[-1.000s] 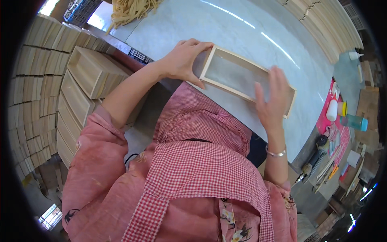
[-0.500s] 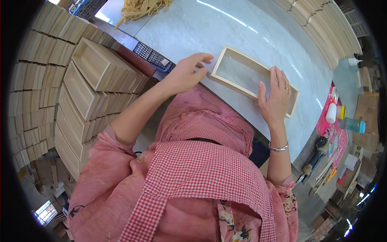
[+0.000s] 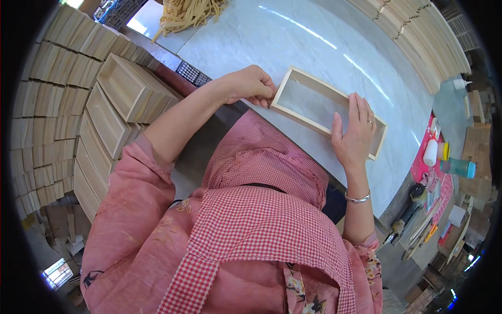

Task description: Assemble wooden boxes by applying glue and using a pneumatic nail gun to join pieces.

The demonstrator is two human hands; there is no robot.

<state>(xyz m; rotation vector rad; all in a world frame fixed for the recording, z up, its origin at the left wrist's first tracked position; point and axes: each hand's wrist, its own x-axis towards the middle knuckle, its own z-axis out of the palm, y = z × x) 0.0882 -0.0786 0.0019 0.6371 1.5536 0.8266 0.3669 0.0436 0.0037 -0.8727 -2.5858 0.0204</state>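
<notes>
In the head view, a shallow rectangular wooden frame [image 3: 301, 119] lies on the pale, marbled bench [image 3: 235, 49], near the bench's edge closest to the person, and everything else is placed from it. At the frame's left end is the left hand [image 3: 252, 86], its thumb and fingers drawn together just beside the near corner; I cannot tell whether its grip pinches anything or touches the wood. Across the frame's right part lies the right hand [image 3: 357, 131], palm down, with straight fingers reaching the far rail and the thumb spread apart; its grip is loose, not closed around the wood. A silver bracelet [image 3: 357, 199] circles the right wrist.

Beyond the frame and to its left is a heap of pale strips [image 3: 191, 15]. Left of the frame, past the left hand, is a dark gridded crate [image 3: 193, 73], and farther left stand stacked wooden trays [image 3: 123, 86]. Beyond the frame to the right are rows of pale wooden pieces [image 3: 418, 39]. Well right of it are a white bottle [image 3: 430, 153] and a teal container [image 3: 456, 168].
</notes>
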